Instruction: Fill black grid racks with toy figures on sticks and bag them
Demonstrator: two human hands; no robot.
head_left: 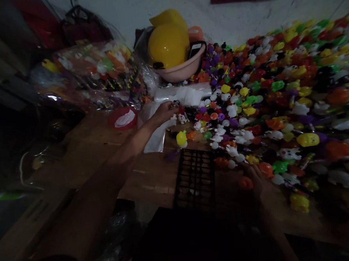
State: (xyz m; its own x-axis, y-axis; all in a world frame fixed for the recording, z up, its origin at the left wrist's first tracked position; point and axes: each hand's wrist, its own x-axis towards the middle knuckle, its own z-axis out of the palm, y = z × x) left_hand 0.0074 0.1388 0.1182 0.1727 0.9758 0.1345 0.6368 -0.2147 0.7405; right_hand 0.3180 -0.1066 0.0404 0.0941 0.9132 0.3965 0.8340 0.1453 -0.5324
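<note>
My left hand (pixel 164 112) reaches out to the left edge of a heap of small plastic animal-shaped toys (pixel 245 134). Its fingers are curled together at the toys; what they hold is too small and dark to make out. Low on the right, my right hand (pixel 257 178) is in dim shadow at the near edge of the heap. An orange toy (pixel 245 183) lies beside its fingers, whose grip does not show clearly. Between the hands sits a black grid rack (pixel 194 178). A yellow toy (pixel 181 138) is just beyond the rack's far end.
Clear plastic bags (pixel 154 141) lie under and beyond my left hand. A red round container (pixel 124 118) stands left of them. Farther back are a pink basin (pixel 183 69) holding a yellow helmet-like object (pixel 168 45) and a phone (pixel 195 48), plus a bag of toys (pixel 92 68).
</note>
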